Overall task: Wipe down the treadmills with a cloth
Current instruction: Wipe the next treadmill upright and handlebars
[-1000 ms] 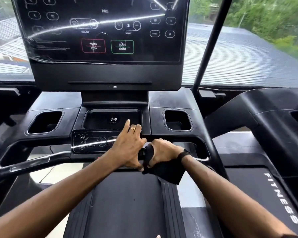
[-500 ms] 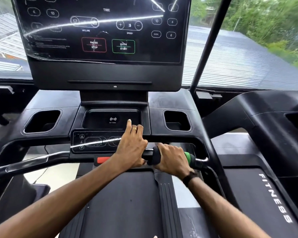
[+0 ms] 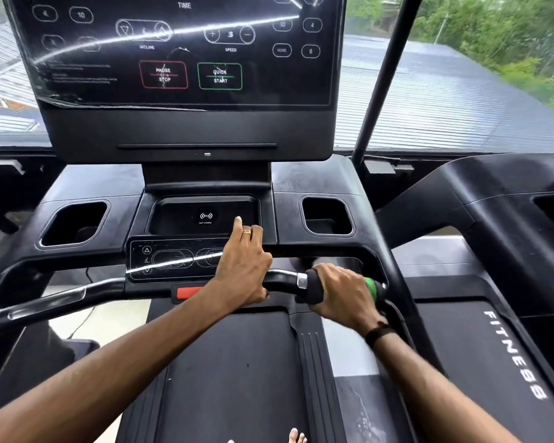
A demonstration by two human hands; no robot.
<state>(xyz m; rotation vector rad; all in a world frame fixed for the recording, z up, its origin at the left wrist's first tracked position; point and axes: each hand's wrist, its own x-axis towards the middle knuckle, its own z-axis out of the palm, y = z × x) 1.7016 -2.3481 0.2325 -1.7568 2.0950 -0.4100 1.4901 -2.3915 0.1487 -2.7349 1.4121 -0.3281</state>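
Rightward along the handlebar (image 3: 282,281) goes the right hand (image 3: 343,292) since a second ago: then it sat close beside the left hand with the cloth hanging loose below it, and now it is near the bar's right end, a stretch of bare bar and a silver band open between the two hands. The cloth (image 3: 312,290), dark with a green part showing past the knuckles, is wrapped round the bar under the right hand, whose fingers curl over bar and cloth together. The left hand (image 3: 242,266) has barely shifted; it rests on the control strip (image 3: 173,260) with fingers straight and close together, the longest reaching to the edge of the charging tray (image 3: 179,215). As a judgement, the cloth is light, soft and limp, so it will bunch or slip off unless it is clamped against the bar by a full wrap of the hand. The treadmill (image 3: 301,177) is rigid and heavy, and will take firm pressure; the glossy console (image 3: 186,52) likely wants a lighter touch.
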